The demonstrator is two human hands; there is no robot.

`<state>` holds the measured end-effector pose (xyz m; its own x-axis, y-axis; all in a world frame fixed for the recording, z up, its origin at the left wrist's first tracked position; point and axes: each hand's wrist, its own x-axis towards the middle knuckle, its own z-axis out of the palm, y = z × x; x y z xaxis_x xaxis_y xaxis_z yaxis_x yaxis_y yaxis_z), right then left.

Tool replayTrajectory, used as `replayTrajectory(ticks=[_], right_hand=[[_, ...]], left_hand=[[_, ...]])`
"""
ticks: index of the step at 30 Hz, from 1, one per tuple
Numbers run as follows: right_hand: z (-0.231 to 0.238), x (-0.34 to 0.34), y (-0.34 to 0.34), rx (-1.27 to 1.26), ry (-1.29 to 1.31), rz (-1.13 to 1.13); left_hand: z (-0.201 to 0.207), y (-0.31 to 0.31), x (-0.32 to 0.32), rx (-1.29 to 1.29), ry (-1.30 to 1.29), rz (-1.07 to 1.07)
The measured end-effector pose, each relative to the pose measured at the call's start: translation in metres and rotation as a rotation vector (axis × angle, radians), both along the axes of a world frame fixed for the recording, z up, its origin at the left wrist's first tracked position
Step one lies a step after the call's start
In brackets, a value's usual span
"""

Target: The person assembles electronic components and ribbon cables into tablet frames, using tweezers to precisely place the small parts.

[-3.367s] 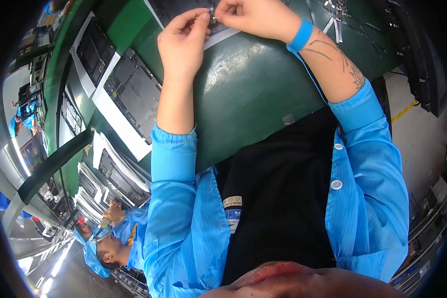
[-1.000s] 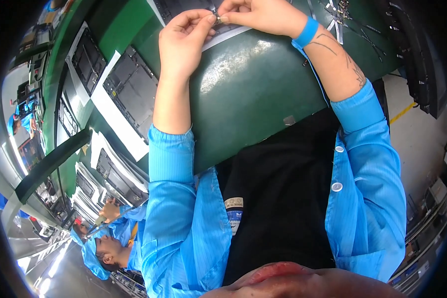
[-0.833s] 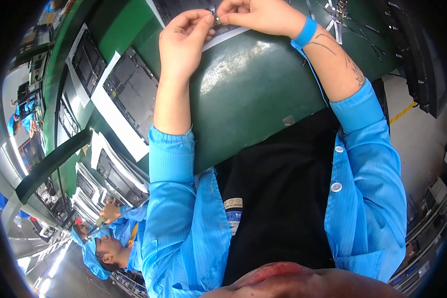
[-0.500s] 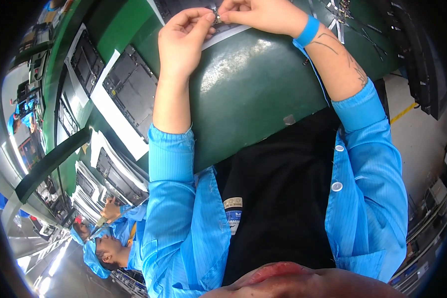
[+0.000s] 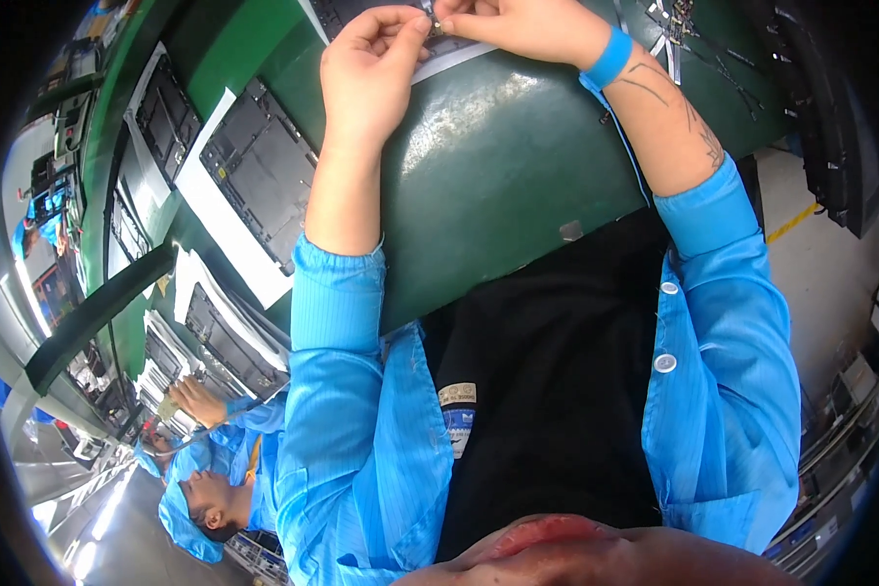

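Observation:
At the far edge of the view, my left hand (image 5: 369,78) and my right hand (image 5: 527,29) meet fingertip to fingertip. Both pinch a small dark part with a shiny bit (image 5: 434,23), too tiny to name. Under them lies a dark flat device panel (image 5: 334,12) on a white sheet, partly cut off by the top of the view and covered by my fingers. A blue wrist strap (image 5: 607,59) with a thin cord circles my right wrist.
Dark device panels (image 5: 259,161) on white sheets lie along the green table (image 5: 498,186) to the left. Thin cables with small boards (image 5: 682,27) sit at the far right. A co-worker's hand (image 5: 197,400) is at panels lower left. Dark equipment (image 5: 820,127) stands right.
My left hand has shifted slightly right and up, and both hands keep their pinch on the small part. The co-worker's hand has moved left and opened out over the panels.

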<state>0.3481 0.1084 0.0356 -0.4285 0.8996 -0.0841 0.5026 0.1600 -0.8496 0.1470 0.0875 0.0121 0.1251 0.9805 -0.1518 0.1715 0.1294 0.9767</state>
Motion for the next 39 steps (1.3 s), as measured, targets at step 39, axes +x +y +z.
replayTrajectory(ticks=[39], right_hand=[[-0.012,-0.029,-0.015,0.491,0.08,-0.09]], left_hand=[[0.0,0.014,-0.023,0.38,0.544,0.282]])
